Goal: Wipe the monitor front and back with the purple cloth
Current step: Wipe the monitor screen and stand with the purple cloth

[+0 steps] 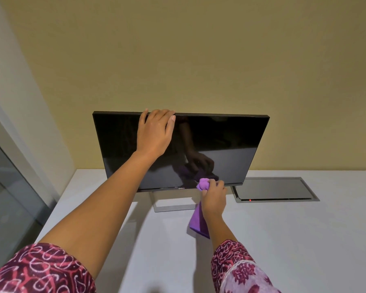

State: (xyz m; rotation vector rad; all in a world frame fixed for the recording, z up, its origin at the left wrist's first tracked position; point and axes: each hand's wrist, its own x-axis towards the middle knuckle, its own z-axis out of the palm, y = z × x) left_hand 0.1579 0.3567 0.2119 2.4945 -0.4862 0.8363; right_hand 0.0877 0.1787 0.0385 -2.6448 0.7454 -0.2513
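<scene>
A black monitor (226, 142) stands on a grey stand on the white desk, its dark screen facing me. My left hand (155, 132) rests over the monitor's top edge left of centre, fingers curled over the rim, thumb on the screen side. My right hand (213, 197) is shut on the purple cloth (197, 218), bunched at my fingertips and pressed against the lower bezel, right of the logo. The rest of the cloth hangs down below my wrist. The monitor's back is hidden.
The white desk (283, 240) runs to a beige wall behind the monitor. A grey recessed cable hatch (274, 189) with a small red light lies in the desk to the right of the stand. A glass partition (6, 187) stands along the left.
</scene>
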